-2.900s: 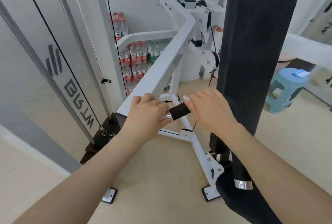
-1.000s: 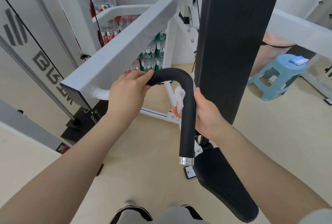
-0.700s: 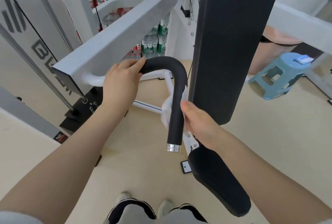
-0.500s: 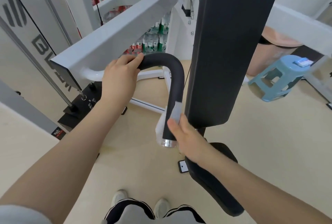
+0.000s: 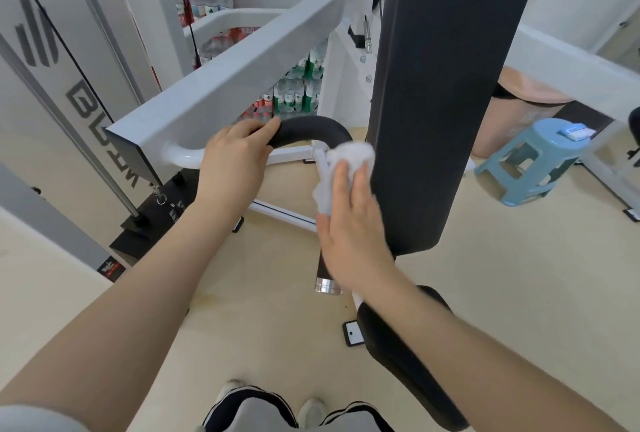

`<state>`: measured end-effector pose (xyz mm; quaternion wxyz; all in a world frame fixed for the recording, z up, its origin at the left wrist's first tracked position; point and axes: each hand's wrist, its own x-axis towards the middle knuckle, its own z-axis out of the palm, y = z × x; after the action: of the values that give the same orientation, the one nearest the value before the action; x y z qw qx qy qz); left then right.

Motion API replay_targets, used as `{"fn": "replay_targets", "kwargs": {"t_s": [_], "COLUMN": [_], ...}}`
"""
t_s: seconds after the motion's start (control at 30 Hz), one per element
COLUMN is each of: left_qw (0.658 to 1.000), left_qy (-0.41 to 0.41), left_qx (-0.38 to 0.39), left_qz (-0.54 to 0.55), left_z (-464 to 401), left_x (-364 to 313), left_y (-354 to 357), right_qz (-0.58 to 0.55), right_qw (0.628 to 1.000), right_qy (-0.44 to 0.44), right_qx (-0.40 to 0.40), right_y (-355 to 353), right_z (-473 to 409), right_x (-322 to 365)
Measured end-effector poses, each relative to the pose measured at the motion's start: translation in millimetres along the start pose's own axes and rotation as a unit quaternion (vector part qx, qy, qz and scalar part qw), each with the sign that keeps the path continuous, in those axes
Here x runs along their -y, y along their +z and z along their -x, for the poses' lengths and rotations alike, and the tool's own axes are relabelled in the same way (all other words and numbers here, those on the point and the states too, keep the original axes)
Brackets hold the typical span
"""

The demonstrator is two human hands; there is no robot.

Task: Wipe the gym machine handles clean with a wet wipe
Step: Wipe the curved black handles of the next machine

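The black padded handle [image 5: 311, 130] curves out from the white machine arm [image 5: 242, 61] and bends down to a silver end cap [image 5: 327, 286]. My left hand [image 5: 235, 165] grips the handle's upper horizontal part, close to the white tube. My right hand [image 5: 349, 220] holds the white wet wipe [image 5: 351, 156] against the downward part of the handle, just below the bend, with the thumb on the left side. The wipe bunches above my fingertips and hangs out to the left of my palm. My right hand hides most of the vertical section.
A tall black back pad [image 5: 440, 85] stands right beside my right hand, with the black seat [image 5: 408, 362] below it. A blue stool [image 5: 530, 161] and a pink bin [image 5: 512, 113] stand at the right. Bottled water packs [image 5: 294, 92] are stacked behind the machine.
My right hand has slid the wipe up the vertical part of the handle, from near the silver end cap to just under the bend. My left hand keeps its grip.
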<state>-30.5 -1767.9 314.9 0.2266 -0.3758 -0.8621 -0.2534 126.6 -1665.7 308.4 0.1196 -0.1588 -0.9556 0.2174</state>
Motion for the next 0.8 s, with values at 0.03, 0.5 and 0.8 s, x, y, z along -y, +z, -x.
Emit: {"fn": "replay_targets", "kwargs": {"t_s": [0.03,0.5,0.8], "left_qw": [1.000,0.990,0.976], "left_qy": [0.002,0.053,0.108], "left_qx": [0.005,0.093,0.141], "left_qz": [0.003,0.089,-0.124], "left_z": [-0.6,-10.0,-15.0], "left_x": [0.7,22.3,58.9], "left_y": [-0.9,-28.2,-55.1], "right_qz": [0.023,0.224,0.365], "right_qw": [1.000,0.973,0.914], "right_qy": [-0.003,-0.043,-0.178], "right_qx": [0.000,0.041,0.027], "right_y": [-5.5,-21.5,3.1], "right_z": [-14.0,-46.3,-122.2], "right_x": [-2.1,1.3,57.1]}}
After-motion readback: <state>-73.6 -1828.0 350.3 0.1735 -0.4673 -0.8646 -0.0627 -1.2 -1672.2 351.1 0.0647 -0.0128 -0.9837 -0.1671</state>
